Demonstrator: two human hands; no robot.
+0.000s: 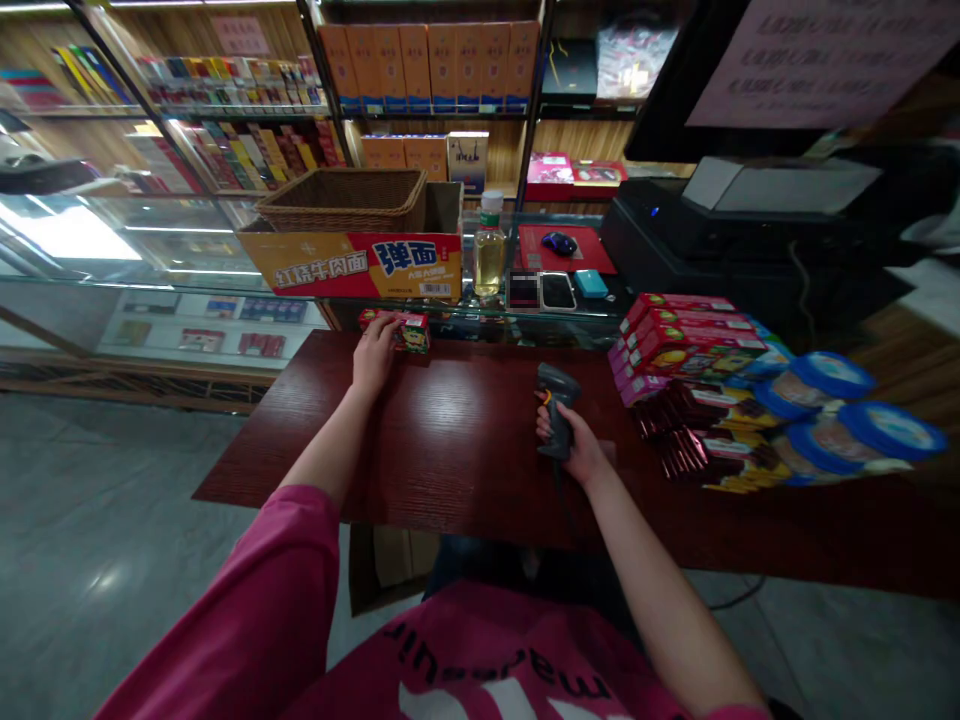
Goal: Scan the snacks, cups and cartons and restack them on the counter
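At the far left edge of the dark wooden table, my left hand (pixel 375 355) is closed over a small red box (pixel 415 334) with green and yellow printing. The box lies just in front of a yellow and red carton (pixel 349 265). My right hand (pixel 585 450) grips a dark grey barcode scanner (pixel 556 405) by its handle, above the table right of the middle. The scanner's head points away from me, with an orange trigger near my index finger. To its right are stacked red boxes (pixel 667 342), similar in look to the one under my left hand.
Dark red packets (pixel 686 440) and blue-lidded tubs (pixel 832 378) crowd the right side. A wicker basket (pixel 341 197) sits in the carton. Beside it stand a bottle of yellow liquid (pixel 490 255), a phone (pixel 557 291) and a mouse (pixel 559 243). A monitor (pixel 667 90) rises at right.
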